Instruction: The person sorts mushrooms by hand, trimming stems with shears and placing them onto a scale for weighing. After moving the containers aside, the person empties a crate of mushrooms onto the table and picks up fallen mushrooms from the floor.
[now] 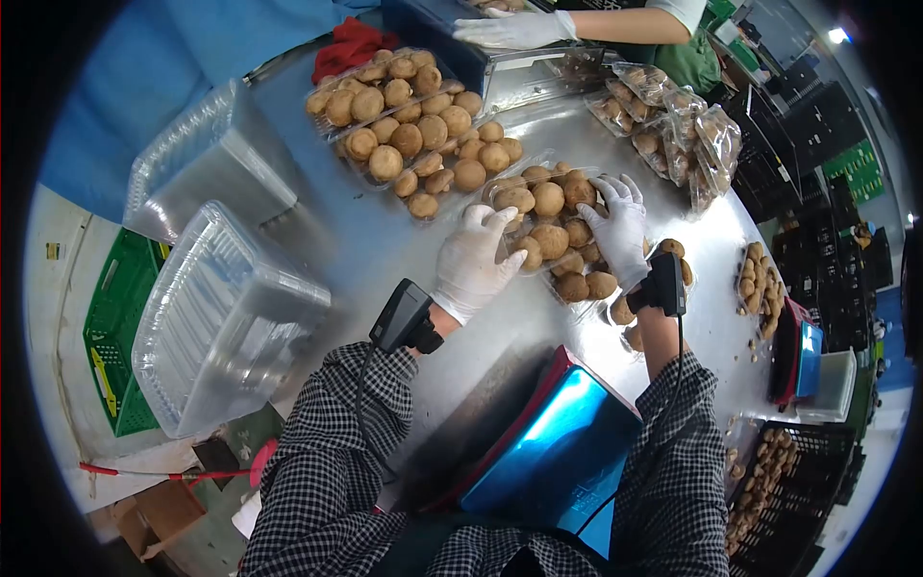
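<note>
Both my hands wear white gloves and sit on either side of a clear plastic tray (578,306) heaped with brown mushrooms (550,237) on the steel table (385,245). My left hand (472,262) grips the tray's near-left side, thumb against the mushrooms. Fingers spread, my right hand (618,229) rests on the pile's right side. A black device is strapped to each wrist.
More filled mushroom trays (409,125) stand behind. Stacks of empty clear trays (216,317) lie at left. A blue-topped scale (558,447) is near me. Bagged mushrooms (678,125) sit at right, a black crate (779,490) low right. Another person's gloved hand (514,29) works at the far end.
</note>
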`<act>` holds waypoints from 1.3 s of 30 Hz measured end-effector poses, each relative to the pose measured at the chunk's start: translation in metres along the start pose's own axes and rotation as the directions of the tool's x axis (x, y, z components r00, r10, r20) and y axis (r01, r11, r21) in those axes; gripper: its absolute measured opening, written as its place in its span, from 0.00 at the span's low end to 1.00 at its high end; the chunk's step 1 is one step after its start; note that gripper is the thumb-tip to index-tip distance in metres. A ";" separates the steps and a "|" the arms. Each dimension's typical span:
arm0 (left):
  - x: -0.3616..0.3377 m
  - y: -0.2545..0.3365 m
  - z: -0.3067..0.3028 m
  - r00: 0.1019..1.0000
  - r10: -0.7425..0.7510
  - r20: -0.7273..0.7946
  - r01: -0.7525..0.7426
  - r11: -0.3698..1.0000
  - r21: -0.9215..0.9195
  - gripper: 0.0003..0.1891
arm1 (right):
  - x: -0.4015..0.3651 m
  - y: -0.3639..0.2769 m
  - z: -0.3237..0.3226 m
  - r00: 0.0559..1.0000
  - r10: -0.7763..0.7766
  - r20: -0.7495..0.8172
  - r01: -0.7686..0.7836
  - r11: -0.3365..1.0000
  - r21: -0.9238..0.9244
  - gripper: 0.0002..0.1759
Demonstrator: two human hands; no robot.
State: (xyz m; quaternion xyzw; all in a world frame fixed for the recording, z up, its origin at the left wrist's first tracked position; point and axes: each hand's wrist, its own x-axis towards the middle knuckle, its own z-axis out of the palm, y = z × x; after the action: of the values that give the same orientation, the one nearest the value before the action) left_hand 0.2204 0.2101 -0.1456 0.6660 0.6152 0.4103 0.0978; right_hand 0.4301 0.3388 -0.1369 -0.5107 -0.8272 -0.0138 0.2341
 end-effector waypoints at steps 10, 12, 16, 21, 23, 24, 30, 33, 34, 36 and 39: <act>0.001 0.000 0.000 1.000 0.010 -0.023 -0.010 1.000 0.014 0.28 | -0.006 0.002 0.002 0.996 -0.057 0.065 0.062 0.995 -0.075 0.26; 0.000 0.002 -0.003 1.000 -0.009 -0.010 0.009 1.000 0.008 0.27 | -0.007 0.000 -0.003 0.995 -0.080 0.060 0.084 0.994 -0.070 0.26; -0.004 0.012 -0.020 1.000 -0.024 -0.003 0.024 0.998 -0.050 0.24 | -0.013 -0.009 -0.026 0.994 -0.109 -0.008 0.109 0.994 0.010 0.25; -0.031 0.036 -0.097 0.999 -0.028 -0.023 0.025 0.989 -0.142 0.18 | -0.044 -0.027 -0.083 0.988 -0.153 0.006 0.153 0.987 0.041 0.18; -0.049 0.036 -0.146 0.993 0.007 -0.116 -0.006 1.000 0.013 0.15 | -0.068 -0.032 -0.111 0.985 -0.171 0.011 0.169 0.980 0.103 0.17; -0.059 0.034 -0.173 0.985 0.019 -0.169 0.008 0.987 0.159 0.14 | -0.081 -0.035 -0.127 0.989 -0.145 0.031 0.140 0.981 0.132 0.17; -0.116 0.004 -0.285 0.955 0.022 -0.295 0.153 0.816 0.557 0.06 | -0.171 -0.044 -0.204 0.994 -0.069 0.079 0.048 0.968 0.247 0.16; -0.127 0.013 -0.292 0.963 -0.167 -0.211 0.238 0.893 0.381 0.05 | -0.206 -0.055 -0.226 0.990 0.035 0.139 -0.076 0.949 0.306 0.15; -0.127 0.017 -0.293 0.951 -0.254 -0.176 0.295 0.915 0.275 0.05 | -0.215 -0.061 -0.232 0.991 0.036 0.132 -0.075 0.948 0.311 0.15; -0.126 0.005 -0.297 0.959 -0.238 -0.154 0.274 0.917 0.289 0.05 | -0.235 -0.073 -0.244 0.992 0.049 0.117 -0.086 0.937 0.339 0.14; -0.120 -0.011 -0.301 0.971 -0.230 -0.068 0.239 0.952 0.193 0.08 | -0.261 -0.088 -0.261 0.990 0.098 0.105 -0.130 0.920 0.369 0.14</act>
State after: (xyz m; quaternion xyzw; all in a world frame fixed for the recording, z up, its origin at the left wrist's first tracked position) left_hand 0.0229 -0.0081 -0.0094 0.5855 0.7299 0.3467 0.0648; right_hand 0.5487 0.0093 0.0095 -0.5041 -0.7924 0.1797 0.2927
